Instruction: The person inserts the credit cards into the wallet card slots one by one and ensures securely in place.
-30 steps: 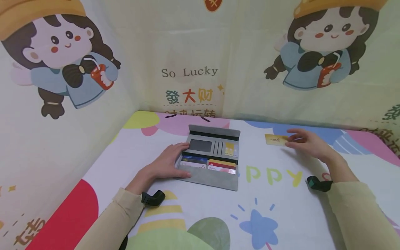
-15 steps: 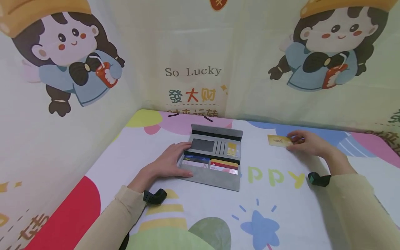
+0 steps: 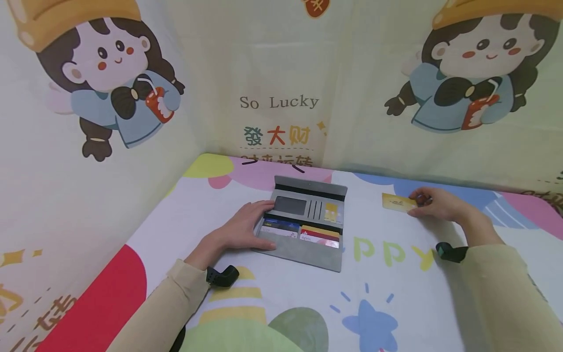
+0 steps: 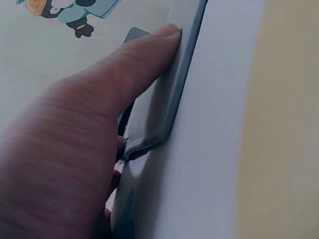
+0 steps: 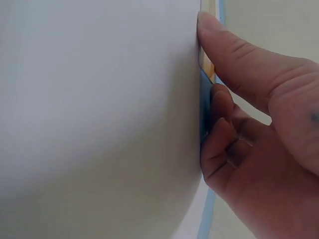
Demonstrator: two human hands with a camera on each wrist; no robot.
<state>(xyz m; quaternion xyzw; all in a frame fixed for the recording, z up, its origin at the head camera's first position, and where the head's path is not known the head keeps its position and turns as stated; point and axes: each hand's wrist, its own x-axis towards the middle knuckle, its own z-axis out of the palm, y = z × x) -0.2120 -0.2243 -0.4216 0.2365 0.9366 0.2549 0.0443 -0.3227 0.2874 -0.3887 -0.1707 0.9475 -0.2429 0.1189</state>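
A grey long wallet (image 3: 299, 252) lies unfolded on the table, with a blue card (image 3: 281, 225) and a red-and-white card (image 3: 320, 236) in its pockets. My left hand (image 3: 239, 227) rests at its left side, straight thumb on the near flap and fingertips on the upper left edge. In the left wrist view, the thumb (image 4: 149, 50) presses along the wallet's border. To the right of the wallet is a gold card (image 3: 396, 202). My right hand (image 3: 440, 205) pinches its right end between thumb and curled fingers, seen low against the table in the right wrist view.
Printed cloth covers the table (image 3: 308, 298), and cartoon-patterned cloth walls (image 3: 365, 132) rise at the back and left. Yellow and clear cards (image 3: 333, 212) sit in the wallet's upper right part. Each wrist wears a black camera (image 3: 223, 276).
My right fingers have come down and drawn together on the gold card's right end. The head view has shifted a little; the left hand stays on the wallet.
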